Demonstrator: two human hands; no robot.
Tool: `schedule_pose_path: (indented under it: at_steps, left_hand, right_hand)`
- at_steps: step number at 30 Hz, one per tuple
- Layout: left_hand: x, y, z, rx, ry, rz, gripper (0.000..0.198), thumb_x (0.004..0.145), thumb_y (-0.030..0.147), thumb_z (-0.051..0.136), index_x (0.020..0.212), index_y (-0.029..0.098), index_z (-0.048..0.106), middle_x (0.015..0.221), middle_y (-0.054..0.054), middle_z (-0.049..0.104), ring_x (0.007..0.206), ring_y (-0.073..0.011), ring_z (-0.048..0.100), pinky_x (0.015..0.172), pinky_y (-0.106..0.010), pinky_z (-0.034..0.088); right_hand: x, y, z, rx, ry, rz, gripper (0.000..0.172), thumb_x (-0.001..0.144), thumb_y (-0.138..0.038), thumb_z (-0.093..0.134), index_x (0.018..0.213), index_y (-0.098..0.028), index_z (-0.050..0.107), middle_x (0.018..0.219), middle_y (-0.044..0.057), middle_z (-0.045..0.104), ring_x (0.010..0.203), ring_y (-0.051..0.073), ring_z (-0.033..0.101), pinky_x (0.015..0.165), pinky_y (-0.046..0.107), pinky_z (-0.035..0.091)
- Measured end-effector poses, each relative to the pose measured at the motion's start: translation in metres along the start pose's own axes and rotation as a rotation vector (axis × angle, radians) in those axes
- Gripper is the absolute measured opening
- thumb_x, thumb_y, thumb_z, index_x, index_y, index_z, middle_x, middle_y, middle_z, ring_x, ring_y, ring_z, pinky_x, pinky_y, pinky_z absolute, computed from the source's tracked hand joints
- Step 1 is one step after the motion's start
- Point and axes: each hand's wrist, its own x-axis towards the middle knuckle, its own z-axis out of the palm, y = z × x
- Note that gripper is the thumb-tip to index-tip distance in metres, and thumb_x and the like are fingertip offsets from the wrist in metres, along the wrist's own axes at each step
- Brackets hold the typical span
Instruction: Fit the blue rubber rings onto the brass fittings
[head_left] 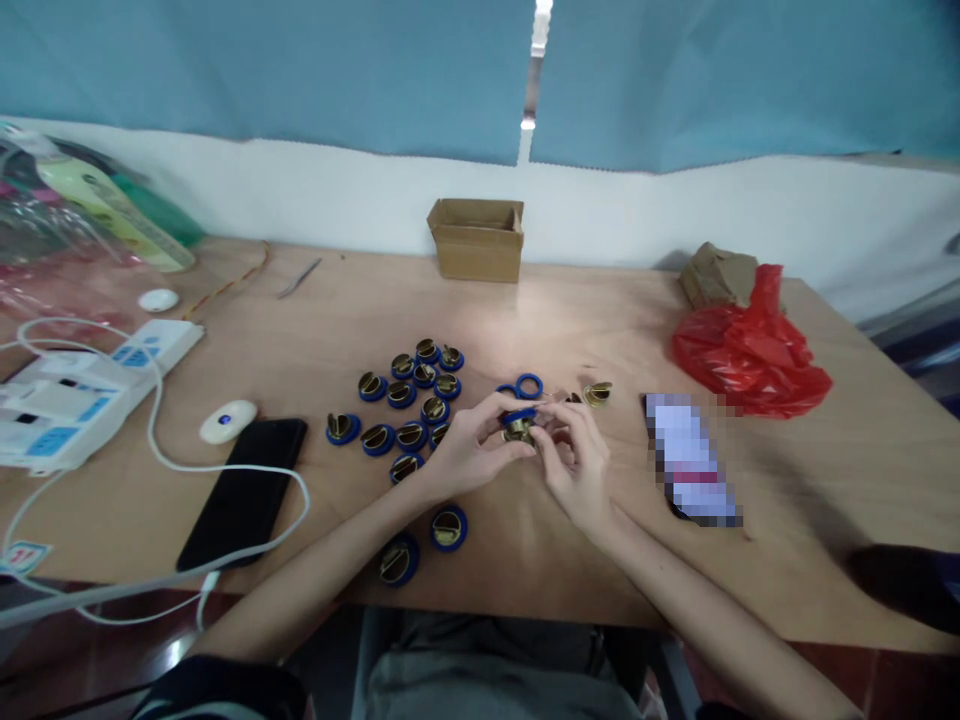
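Both hands meet over the middle of the wooden table. My left hand (474, 448) pinches a brass piece with a blue ring (519, 426) between thumb and fingers. From the right, my right hand (576, 455) closes its fingers on the same piece. Just beyond the fingertips lie loose blue rings (529, 386). A brass piece without a ring (598, 393) rests to the right of them. Several brass pieces with blue rings (401, 394) are grouped left of my hands, and two more (448, 528) sit nearer the front edge.
A cardboard box (480, 250) stands at the back. To the right are a red plastic bag (752, 350) and a lit phone (694, 460). A black phone (244, 495), white cables and a power strip (75, 400) occupy the left side, with bottles behind.
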Motion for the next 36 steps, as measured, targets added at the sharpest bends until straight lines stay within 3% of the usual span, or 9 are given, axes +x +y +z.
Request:
schedule_pose_path:
  at_steps: [6, 9, 15, 21, 30, 36]
  left_hand:
    - [-0.001, 0.005, 0.000, 0.175, -0.033, 0.011, 0.037, 0.088, 0.021, 0.071, 0.123, 0.018, 0.061, 0.115, -0.011, 0.073, 0.104, -0.0205, 0.071, 0.090, -0.031, 0.054]
    - [0.001, 0.007, -0.001, 0.185, -0.034, 0.016, 0.035, 0.089, 0.023, 0.070, 0.122, 0.018, 0.060, 0.112, -0.011, 0.072, 0.104, -0.0206, 0.071, 0.089, -0.031, 0.053]
    - [0.002, 0.005, -0.005, 0.239, -0.082, 0.016, 0.045, 0.082, 0.026, 0.080, 0.123, 0.018, 0.062, 0.112, -0.010, 0.075, 0.102, -0.0213, 0.073, 0.088, -0.029, 0.054]
    - [0.002, 0.010, -0.005, 0.353, -0.027, 0.047, 0.038, 0.084, 0.023, 0.078, 0.119, 0.019, 0.063, 0.100, -0.006, 0.077, 0.088, -0.0185, 0.074, 0.079, -0.026, 0.056]
    - [0.001, 0.011, -0.003, 0.318, 0.010, 0.020, 0.032, 0.087, 0.023, 0.071, 0.117, 0.018, 0.062, 0.108, -0.009, 0.076, 0.095, -0.0203, 0.074, 0.083, -0.029, 0.057]
    - [0.000, 0.005, -0.001, 0.304, 0.021, 0.014, 0.034, 0.088, 0.023, 0.070, 0.121, 0.018, 0.060, 0.114, -0.010, 0.074, 0.103, -0.0216, 0.073, 0.089, -0.031, 0.056]
  right_hand:
    - [0.003, 0.003, -0.003, -0.001, -0.074, 0.017, 0.015, 0.095, -0.010, 0.054, 0.102, -0.023, 0.053, 0.094, 0.004, 0.055, 0.087, 0.020, 0.057, 0.067, 0.033, 0.053]
    - [0.004, 0.003, -0.004, 0.030, -0.089, 0.040, 0.014, 0.096, -0.012, 0.054, 0.104, -0.023, 0.052, 0.099, 0.005, 0.055, 0.088, 0.020, 0.057, 0.068, 0.032, 0.052]
    - [0.006, 0.003, -0.008, 0.005, -0.140, 0.027, 0.010, 0.097, -0.013, 0.052, 0.097, -0.023, 0.050, 0.093, 0.004, 0.054, 0.089, 0.020, 0.056, 0.071, 0.034, 0.051]
    - [0.006, 0.001, -0.006, 0.022, -0.179, 0.051, 0.011, 0.097, -0.013, 0.047, 0.093, -0.023, 0.047, 0.089, 0.003, 0.051, 0.083, 0.019, 0.054, 0.070, 0.033, 0.048]
    - [0.004, 0.004, -0.006, -0.133, -0.173, -0.072, 0.008, 0.099, -0.014, 0.050, 0.099, -0.022, 0.050, 0.091, 0.004, 0.056, 0.081, 0.019, 0.057, 0.069, 0.033, 0.049]
    - [-0.003, 0.005, -0.005, -0.282, -0.126, -0.121, 0.010, 0.100, -0.016, 0.055, 0.108, -0.021, 0.056, 0.097, 0.007, 0.063, 0.076, 0.018, 0.063, 0.060, 0.030, 0.051]
